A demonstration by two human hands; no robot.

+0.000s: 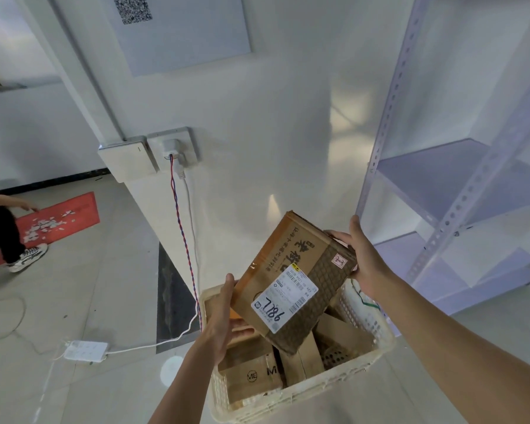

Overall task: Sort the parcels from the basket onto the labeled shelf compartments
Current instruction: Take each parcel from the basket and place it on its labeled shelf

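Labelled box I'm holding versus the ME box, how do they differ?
The labelled box is tilted, held by left hand and right hand; the ME box lies in the basket. The labelled box bears a white label; the ME box shows only print. Both are cardboard.

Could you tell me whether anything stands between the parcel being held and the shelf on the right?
Nothing visible does. The parcel is held above the basket by the left hand and right hand. Only the right hand lies on the side toward the shelf, whose front post stands just beyond it.
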